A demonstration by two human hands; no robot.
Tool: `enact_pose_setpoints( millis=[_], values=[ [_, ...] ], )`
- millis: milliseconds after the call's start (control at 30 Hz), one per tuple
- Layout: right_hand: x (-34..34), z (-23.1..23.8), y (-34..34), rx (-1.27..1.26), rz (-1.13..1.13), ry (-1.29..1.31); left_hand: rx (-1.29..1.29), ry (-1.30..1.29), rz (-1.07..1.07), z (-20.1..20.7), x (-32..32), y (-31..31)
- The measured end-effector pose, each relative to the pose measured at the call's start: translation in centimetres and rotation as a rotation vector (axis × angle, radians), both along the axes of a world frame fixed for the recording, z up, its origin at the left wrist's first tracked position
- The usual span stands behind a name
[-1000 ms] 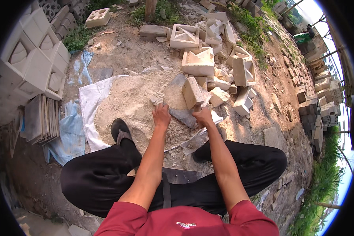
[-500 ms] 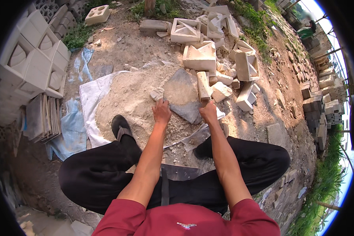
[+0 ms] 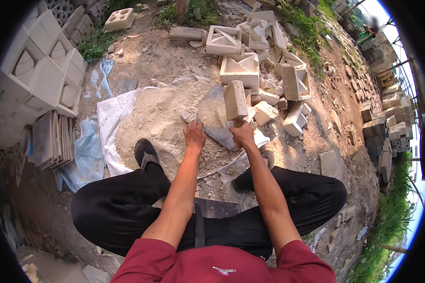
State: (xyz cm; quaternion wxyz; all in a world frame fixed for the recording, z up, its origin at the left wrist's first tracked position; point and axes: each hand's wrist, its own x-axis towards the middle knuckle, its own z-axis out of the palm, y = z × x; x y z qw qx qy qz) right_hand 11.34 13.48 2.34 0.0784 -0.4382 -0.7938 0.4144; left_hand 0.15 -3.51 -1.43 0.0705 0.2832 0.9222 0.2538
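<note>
In my closed right hand (image 3: 242,135) is the handle of a mallet (image 3: 235,101) with a blocky, dust-covered head. The head is raised over the right side of a grey stone slab (image 3: 220,137) and hides part of it. My left hand (image 3: 194,134) has its fingers curled at the near edge of a pale broken chunk (image 3: 189,114) by the slab's left side. Crushed pale grit (image 3: 158,111) covers much of the slab and the white sheet (image 3: 109,115) around it.
Broken moulded blocks (image 3: 240,70) and rubble lie just beyond the mallet. Stacked pale blocks (image 3: 47,63), thin boards (image 3: 52,141) and blue sheeting (image 3: 87,153) are at the left. My shoe (image 3: 146,153) rests on the grit. Grey blocks (image 3: 378,127) stand at the far right.
My right hand has swung the mallet up and slightly left, its head now tilted toward me over the slab. My left hand and the chunk have hardly moved.
</note>
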Motion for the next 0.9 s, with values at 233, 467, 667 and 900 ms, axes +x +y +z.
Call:
enact_pose_setpoints(
  millis=[233, 467, 667, 900],
  values=[
    [0.7, -2.6, -1.6, 0.086, 0.094, -0.087, 0.012, -0.018, -0.004, 0.6, 0.3, 1.0],
    [-3.3, 4.0, -3.4, -0.279, -0.006, -0.175, 0.018, -0.014, 0.019, -0.2, -0.1, -1.0],
    [-0.5, -1.4, -1.8, 0.092, 0.087, -0.266, 0.026, -0.024, -0.018, 1.5, 0.3, 1.4],
    [-3.4, 3.5, -4.5, -0.024, 0.047, -0.134, -0.015, -0.045, 0.007, 0.0, 0.0, -0.2]
  ],
)
